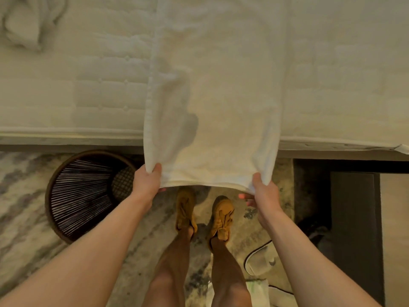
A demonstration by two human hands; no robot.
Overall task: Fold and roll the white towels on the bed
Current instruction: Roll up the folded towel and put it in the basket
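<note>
A long white towel (219, 85) lies spread lengthwise across the bed (77, 96), and its near end hangs out past the mattress edge. My left hand (147, 181) pinches the near left corner, thumb on top and fingers underneath. The near right corner is pinched the same way by my right hand (263, 189). The near hem is stretched between both hands above my feet. A second white towel (26, 21) lies crumpled on the bed at the far left.
A round dark wicker basket (88, 196) stands on the patterned rug left of my feet, close to the bed. A dark piece of furniture (354, 207) is on the right. White slippers (261, 262) lie on the floor by my right leg.
</note>
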